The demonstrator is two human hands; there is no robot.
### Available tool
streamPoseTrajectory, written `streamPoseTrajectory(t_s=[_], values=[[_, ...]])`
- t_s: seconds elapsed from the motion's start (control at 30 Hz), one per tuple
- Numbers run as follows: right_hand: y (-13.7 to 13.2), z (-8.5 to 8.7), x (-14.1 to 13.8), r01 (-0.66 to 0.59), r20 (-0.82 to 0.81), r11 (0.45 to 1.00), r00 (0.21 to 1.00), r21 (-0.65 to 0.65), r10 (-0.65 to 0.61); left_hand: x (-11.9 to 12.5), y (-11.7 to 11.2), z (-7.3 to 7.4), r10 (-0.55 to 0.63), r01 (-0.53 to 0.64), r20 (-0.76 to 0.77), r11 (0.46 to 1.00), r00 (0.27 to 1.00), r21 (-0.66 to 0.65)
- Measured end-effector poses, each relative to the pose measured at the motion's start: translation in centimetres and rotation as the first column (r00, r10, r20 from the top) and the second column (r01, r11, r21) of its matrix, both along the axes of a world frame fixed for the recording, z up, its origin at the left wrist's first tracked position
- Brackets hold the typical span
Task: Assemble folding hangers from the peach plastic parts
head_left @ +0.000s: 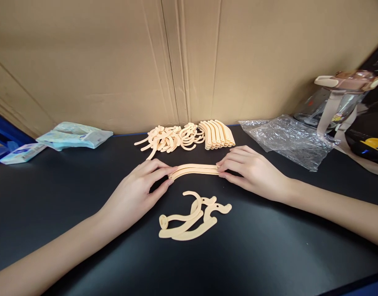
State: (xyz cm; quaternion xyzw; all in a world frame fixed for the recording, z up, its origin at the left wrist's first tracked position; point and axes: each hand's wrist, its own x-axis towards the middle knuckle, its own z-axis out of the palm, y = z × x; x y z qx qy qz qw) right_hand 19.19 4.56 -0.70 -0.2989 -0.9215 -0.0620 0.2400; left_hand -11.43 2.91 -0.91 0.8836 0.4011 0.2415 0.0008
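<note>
Both of my hands hold a small stack of curved cream plastic strips (pixel 194 169) on the black table (pixel 68 197). My left hand (pixel 139 189) pinches the stack's left end with fingers and thumb. At the right end, my right hand (pixel 253 170) pinches it the same way. Just in front of the stack lie a few cream hook-shaped plastic parts (pixel 191 218), overlapping, touched by neither hand.
Behind the hands lie a heap of cream hooks (pixel 168 139) and a neat row of curved strips (pixel 217 134). A crumpled clear plastic bag (pixel 287 137) and a clear jug (pixel 337 100) are at right, tissue packs (pixel 73 135) at left, a cardboard wall (pixel 176 61) behind.
</note>
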Motion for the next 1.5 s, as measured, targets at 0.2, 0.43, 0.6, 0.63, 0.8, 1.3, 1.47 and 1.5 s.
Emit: streamPoseTrajectory(t_s=[0.2, 0.43, 0.6, 0.63, 0.8, 1.3, 1.47, 1.5], values=[[-0.13, -0.14, -0.05, 0.039, -0.004, 0.999, 0.999, 0.000, -0.039, 0.15, -0.01, 0.13, -0.008, 0.008, 0.001, 1.000, 1.000, -0.006], [-0.27, -0.26, -0.09, 0.065, -0.067, 0.998, 0.996, -0.002, -0.065, 0.26, -0.16, 0.24, 0.024, -0.023, 0.020, 0.999, 1.000, -0.032], [-0.10, -0.41, -0.05, 0.082, -0.076, 0.997, 0.994, -0.006, -0.082, 0.03, -0.14, 0.17, 0.028, -0.027, 0.022, 0.998, 0.999, -0.053], [-0.06, -0.45, -0.04, 0.087, -0.075, 0.996, 0.993, -0.006, -0.087, 0.00, -0.11, 0.17, 0.026, -0.025, 0.026, 0.998, 0.999, -0.058], [0.04, -0.59, -0.03, 0.100, -0.078, 0.995, 0.992, -0.015, -0.101, 0.04, 0.03, 0.23, 0.052, -0.052, -0.014, 0.999, 0.999, 0.003], [0.29, -0.79, 0.06, 0.102, -0.124, 0.984, 0.985, -0.143, -0.120, -0.03, 0.18, 0.44, 0.104, -0.104, -0.030, 0.995, 0.994, 0.008], [0.23, -0.73, 0.12, 0.104, -0.132, 0.980, 0.983, -0.167, -0.127, 0.16, 0.13, 0.39, 0.124, -0.124, -0.028, 0.992, 0.992, -0.005], [0.21, -0.71, 0.13, 0.103, -0.131, 0.980, 0.983, -0.168, -0.126, 0.18, 0.12, 0.40, 0.127, -0.128, -0.026, 0.992, 0.992, -0.007]])
